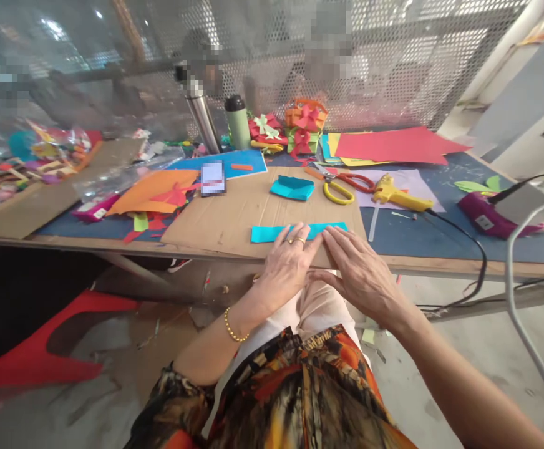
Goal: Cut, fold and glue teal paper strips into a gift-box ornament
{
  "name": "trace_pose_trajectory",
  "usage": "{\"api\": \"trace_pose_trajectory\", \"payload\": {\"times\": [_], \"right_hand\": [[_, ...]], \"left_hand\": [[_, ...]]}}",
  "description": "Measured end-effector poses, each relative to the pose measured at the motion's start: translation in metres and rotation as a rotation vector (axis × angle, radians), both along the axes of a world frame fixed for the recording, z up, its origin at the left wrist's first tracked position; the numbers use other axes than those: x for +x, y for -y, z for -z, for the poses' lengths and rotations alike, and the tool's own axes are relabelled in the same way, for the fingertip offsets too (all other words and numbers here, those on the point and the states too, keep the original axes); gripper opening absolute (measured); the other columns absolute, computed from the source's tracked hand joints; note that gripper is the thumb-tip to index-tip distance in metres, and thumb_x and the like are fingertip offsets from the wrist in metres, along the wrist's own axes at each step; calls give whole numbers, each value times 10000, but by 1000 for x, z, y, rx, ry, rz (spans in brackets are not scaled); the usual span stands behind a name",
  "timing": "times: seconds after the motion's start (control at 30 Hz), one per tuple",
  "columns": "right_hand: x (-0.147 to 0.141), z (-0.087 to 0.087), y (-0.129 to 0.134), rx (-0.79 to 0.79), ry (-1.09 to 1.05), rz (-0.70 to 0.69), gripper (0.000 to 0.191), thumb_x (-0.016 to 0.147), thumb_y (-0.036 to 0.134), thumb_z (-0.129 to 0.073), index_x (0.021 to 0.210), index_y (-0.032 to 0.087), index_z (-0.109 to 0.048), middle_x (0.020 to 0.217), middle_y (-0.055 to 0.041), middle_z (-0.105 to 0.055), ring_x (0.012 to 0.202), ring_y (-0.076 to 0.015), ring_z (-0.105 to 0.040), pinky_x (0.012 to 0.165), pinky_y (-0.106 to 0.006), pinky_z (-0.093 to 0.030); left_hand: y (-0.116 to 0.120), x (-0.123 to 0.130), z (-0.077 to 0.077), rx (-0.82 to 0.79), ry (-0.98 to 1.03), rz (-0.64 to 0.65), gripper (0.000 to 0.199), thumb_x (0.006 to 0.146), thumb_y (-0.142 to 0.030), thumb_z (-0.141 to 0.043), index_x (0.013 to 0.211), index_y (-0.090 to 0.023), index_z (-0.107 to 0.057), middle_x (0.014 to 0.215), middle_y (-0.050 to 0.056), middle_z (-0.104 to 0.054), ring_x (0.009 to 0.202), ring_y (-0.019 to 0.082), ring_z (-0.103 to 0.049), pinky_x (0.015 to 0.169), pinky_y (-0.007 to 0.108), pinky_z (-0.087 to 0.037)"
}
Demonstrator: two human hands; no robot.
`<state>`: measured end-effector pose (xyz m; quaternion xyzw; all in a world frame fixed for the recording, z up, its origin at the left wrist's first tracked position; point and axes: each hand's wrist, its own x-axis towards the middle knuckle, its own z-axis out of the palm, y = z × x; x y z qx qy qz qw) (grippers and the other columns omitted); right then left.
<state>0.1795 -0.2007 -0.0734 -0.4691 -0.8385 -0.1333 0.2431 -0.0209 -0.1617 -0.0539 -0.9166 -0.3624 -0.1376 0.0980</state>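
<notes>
A long blue paper strip (pixel 265 234) lies on the brown cardboard sheet (pixel 216 218) near the table's front edge. My left hand (pixel 287 265) rests with stretched fingers on the strip's middle, rings on its fingers. Beside it my right hand (pixel 359 271) lies flat over the strip's right part, fingers extended and thumb pointing left. The two hands nearly meet and hide part of the strip. Just beyond them sits a folded blue paper piece (pixel 293 187) with raised edges. Scissors with yellow and red handles (pixel 339 193) lie to its right.
A yellow glue gun (pixel 403 196) with a black cord lies at right, near a purple device (pixel 487 215). Red paper sheets (pixel 398 144), a green bottle (pixel 238 125) and a steel flask (pixel 204 121) stand or lie behind. A phone (pixel 213 178) and orange paper (pixel 153 190) are left.
</notes>
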Motion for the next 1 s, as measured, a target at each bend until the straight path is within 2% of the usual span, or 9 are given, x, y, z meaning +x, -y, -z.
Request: {"api": "trace_pose_trajectory", "payload": {"times": [0.13, 0.23, 0.3, 0.47, 0.6, 0.77, 0.9, 1.0], "right_hand": [[0, 5, -4, -27, 5, 19, 717, 1066, 572, -458, 1522, 20, -495, 1495, -288, -607, 1435, -393, -553, 1216, -569, -453], [0, 4, -3, -15, 14, 29, 675, 1072, 551, -463, 1516, 44, -508, 1480, -273, -626, 1417, -388, -576, 1213, -565, -457], [0, 5, -3, 10, 24, 34, 674, 1071, 536, -473, 1515, 30, -505, 1476, -283, -627, 1411, -401, -581, 1207, -575, -461], [1, 7, -4, 18, 25, 33, 676, 1065, 501, -502, 1568, 51, -454, 1495, -290, -612, 1425, -411, -572, 1197, -601, -467], [3, 7, -5, 26, 30, 19, 667, 1059, 464, -530, 1563, 33, -451, 1486, -302, -614, 1421, -419, -576, 1191, -601, -477], [3, 5, -4, 21, 33, 12, 668, 1061, 453, -528, 1582, 47, -426, 1489, -301, -612, 1428, -417, -571, 1193, -604, -478], [0, 4, -3, 44, 47, 34, 651, 1061, 441, -524, 1570, 46, -430, 1484, -303, -614, 1409, -426, -585, 1195, -586, -485], [-2, 4, -2, 43, 48, 36, 662, 1059, 465, -523, 1558, 39, -440, 1473, -306, -618, 1405, -431, -584, 1194, -593, -481]], "left_hand": [[5, -1, 5, 17, 7, -15, 628, 1052, -425, -594, 1567, -85, -481, 1583, 207, -556, 1531, 319, -479, 1305, 505, -369], [13, -3, 14, 83, 28, -106, 516, 1074, -244, -532, 1533, -11, -499, 1562, 222, -578, 1508, 332, -507, 1307, 501, -380], [19, -6, 19, 114, 30, -160, 509, 1063, -204, -533, 1519, 20, -505, 1560, 235, -575, 1500, 346, -514, 1301, 499, -396], [33, -17, 16, 104, 23, -277, 597, 1072, -366, -557, 1515, 31, -506, 1484, 277, -618, 1460, 362, -551, 1249, 521, -465], [37, -23, 11, 116, -18, -305, 620, 1073, -405, -561, 1523, 17, -509, 1462, 266, -635, 1442, 345, -567, 1262, 515, -440], [41, -25, 7, 118, 2, -380, 664, 1016, -441, -658, 1514, -21, -533, 1390, 252, -657, 1384, 392, -591, 1226, 579, -441], [43, -45, 3, 136, -19, -472, 673, 1007, -456, -661, 1481, 6, -539, 1263, 275, -666, 1203, 400, -661, 1092, 564, -524], [45, -67, -3, 165, -33, -519, 606, 995, -422, -684, 1427, -10, -580, 1167, 246, -685, 1137, 405, -671, 1087, 596, -505]]}}
